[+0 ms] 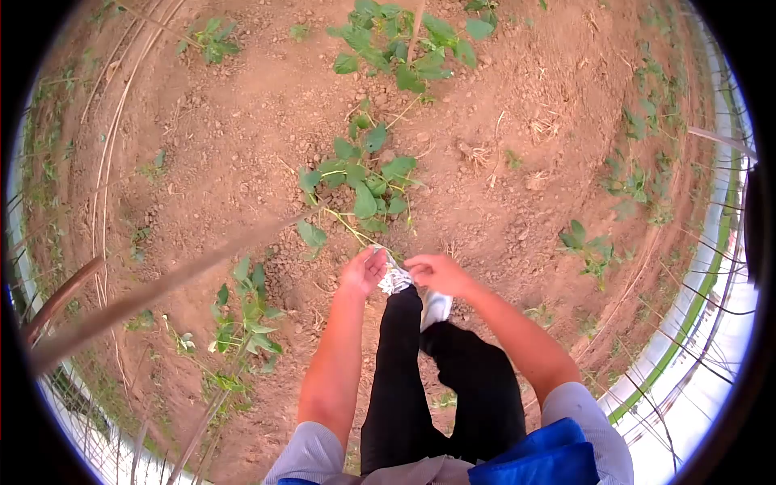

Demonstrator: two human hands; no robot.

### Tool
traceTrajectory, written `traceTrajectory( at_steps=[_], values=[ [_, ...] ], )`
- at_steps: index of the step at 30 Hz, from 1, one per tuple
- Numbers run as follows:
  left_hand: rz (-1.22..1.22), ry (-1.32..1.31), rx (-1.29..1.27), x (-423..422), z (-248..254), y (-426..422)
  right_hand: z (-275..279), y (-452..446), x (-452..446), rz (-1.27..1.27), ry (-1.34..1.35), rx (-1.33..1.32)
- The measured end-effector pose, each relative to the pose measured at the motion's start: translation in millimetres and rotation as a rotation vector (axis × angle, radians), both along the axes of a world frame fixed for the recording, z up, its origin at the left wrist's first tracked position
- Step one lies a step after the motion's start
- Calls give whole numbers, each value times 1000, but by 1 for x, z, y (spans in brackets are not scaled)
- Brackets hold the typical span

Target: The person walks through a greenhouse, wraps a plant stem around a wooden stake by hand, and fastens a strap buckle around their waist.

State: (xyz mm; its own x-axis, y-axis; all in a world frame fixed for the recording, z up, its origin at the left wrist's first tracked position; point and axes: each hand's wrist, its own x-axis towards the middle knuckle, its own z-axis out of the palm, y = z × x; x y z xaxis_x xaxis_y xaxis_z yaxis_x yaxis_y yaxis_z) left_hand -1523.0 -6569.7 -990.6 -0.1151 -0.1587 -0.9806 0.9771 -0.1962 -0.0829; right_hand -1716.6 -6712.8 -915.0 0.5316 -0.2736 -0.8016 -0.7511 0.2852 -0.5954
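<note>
My left hand [366, 272] is in front of my shoe, palm partly up and fingers curled in. A thin green vine stem [349, 229] runs down from a leafy plant [361, 176] to its fingertips, which seem closed on the stem. To its right is my right hand [443, 274], its fingers bent and drawn together toward the left hand. Whatever lies between those fingertips is too small to make out. Below both hands shows a white patterned shoe [394, 280].
A long wooden pole [178, 263] slants across the left side. More leafy plants [404, 44] grow ahead, at lower left [246, 311] and at right [590, 250] in dry brown soil [234, 145]. Thin lines [105, 162] run along the left; white sheeting [687, 388] curves at right.
</note>
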Motion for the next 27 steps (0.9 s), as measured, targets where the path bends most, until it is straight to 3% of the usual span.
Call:
traceTrajectory(
  at_steps=[1,3,5,7,9,12,14,18,20,21,22,24,25,27],
  values=[
    [7,21,-15,-4,-6,1,-12,-14,-13,18,-8,33],
    [57,47,-12,-6,-11,-7,-59,-56,-23,107,129,-633],
    [53,37,9,-12,-22,-3,-111,-113,-1,-265,166,-677],
    [5,-45,98,-14,-15,-7,-121,-167,57,-551,164,-256],
    [-38,-216,193,-13,-21,-19,-172,-191,111,-603,189,-172],
    [-124,-458,358,-19,-41,-1,-205,-202,180,-743,227,6],
    [-7,-285,400,-19,-55,-2,-226,-199,205,-953,291,226],
    [135,-82,214,-33,-77,1,-274,-188,180,-946,-35,534],
    [235,-63,113,-40,-89,-3,-237,-180,167,-904,-26,471],
    [156,-132,184,-43,-91,-7,-220,-175,164,-882,-27,442],
    [72,-203,261,-47,-94,-8,-216,-173,157,-783,32,347],
    [-29,-445,339,-67,-124,20,-212,-170,154,-364,95,-205],
    [-81,-569,415,-56,-111,6,-203,-171,163,-145,110,-479],
    [-197,-804,576,-43,-92,-17,-193,-175,179,204,-95,-1021]
  ],
)
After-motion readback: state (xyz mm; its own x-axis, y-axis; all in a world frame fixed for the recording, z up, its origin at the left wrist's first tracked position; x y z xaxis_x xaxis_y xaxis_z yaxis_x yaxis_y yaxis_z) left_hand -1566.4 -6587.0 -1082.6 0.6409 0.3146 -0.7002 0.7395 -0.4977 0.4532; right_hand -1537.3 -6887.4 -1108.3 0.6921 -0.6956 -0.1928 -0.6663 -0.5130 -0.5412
